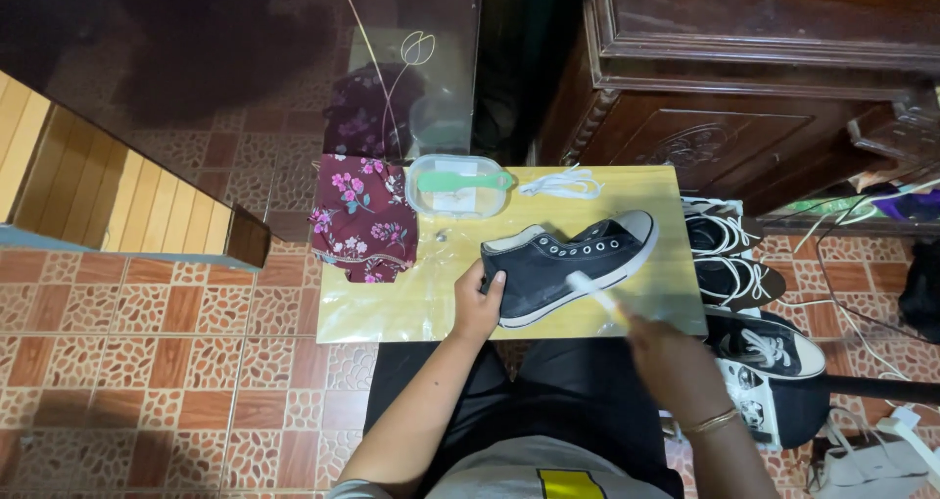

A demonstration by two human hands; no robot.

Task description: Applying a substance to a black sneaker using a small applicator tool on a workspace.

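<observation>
Shoe: we found a black canvas sneaker (573, 262) with a white rubber sole, laces out, lying on its side across the small yellow table (392, 308), heel end under our left hand, toe pointing away from it toward the far right.
Handling: we judged it light, the canvas upper soft enough to give under pressure, the sole rim stiffer; the heel looked the firmest place to steady it.
Left hand (478, 303): fingers curled over the heel end, thumb laid up along the canvas, pressing the shoe to the table.
Right hand (666, 357): closed round the handle of a white brush (592, 291); motion blur hid the exact finger set. The brush head touched the shoe's side, just beyond the fingers.
Beyond the left hand: a clear plastic tub (458, 188) with a green brush lying on it, a maroon floral cloth (362, 215) beside it.
Beyond the shoe: loose white laces (566, 184).
Right of the right hand: more sneakers (744, 293) on the floor.
</observation>
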